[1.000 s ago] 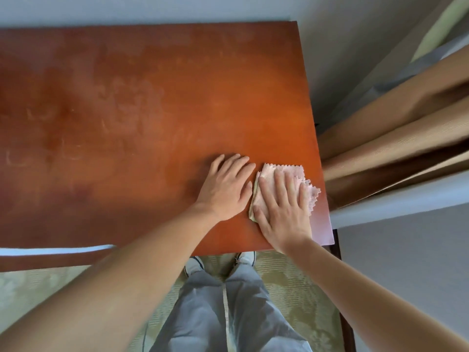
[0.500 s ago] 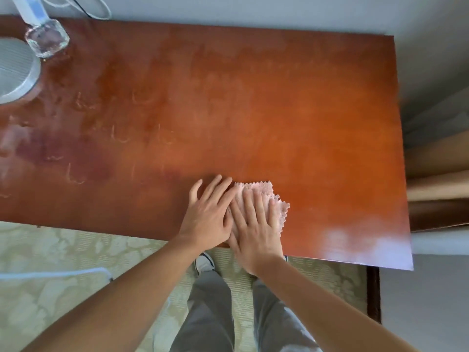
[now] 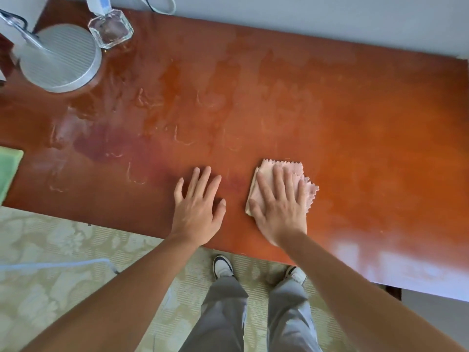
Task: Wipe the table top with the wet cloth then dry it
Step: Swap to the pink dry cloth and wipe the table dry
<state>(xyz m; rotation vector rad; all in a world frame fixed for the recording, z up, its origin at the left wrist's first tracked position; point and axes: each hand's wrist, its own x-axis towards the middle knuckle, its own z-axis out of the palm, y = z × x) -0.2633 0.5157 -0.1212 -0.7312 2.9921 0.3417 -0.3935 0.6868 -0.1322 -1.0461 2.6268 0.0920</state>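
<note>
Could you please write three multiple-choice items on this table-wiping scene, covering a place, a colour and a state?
1. Where does the cloth lie on the table top?
A. far left corner
B. near front edge, under the right hand
C. beside the glass dish

2. The cloth's colour?
A. pink
B. blue
C. black

3. The left hand is:
A. gripping the cloth
B. lifted off
C. flat on bare wood

Answers: 1 B, the palm covers it; 2 A, pale pink zigzag edge; 3 C, fingers spread, apart from the cloth.
</note>
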